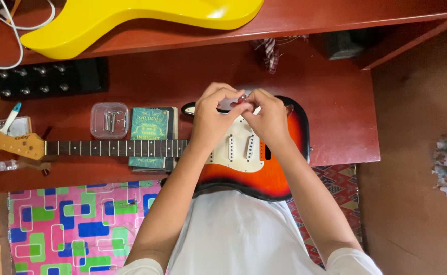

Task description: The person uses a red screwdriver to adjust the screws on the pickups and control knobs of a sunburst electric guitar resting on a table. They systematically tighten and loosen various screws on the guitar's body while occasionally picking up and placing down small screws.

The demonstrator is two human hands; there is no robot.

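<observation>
Both hands, left (214, 114) & right (270, 118), pinch a small part (242, 99) over guitar (254, 153). Left of guitar body: clear tub (110, 120) w/ metal screws (112, 120).

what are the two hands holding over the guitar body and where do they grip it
Both the left hand and right hand pinch one small reddish part between their fingertips above the sunburst guitar; what it is, and which end each grips, cannot be told.
</observation>
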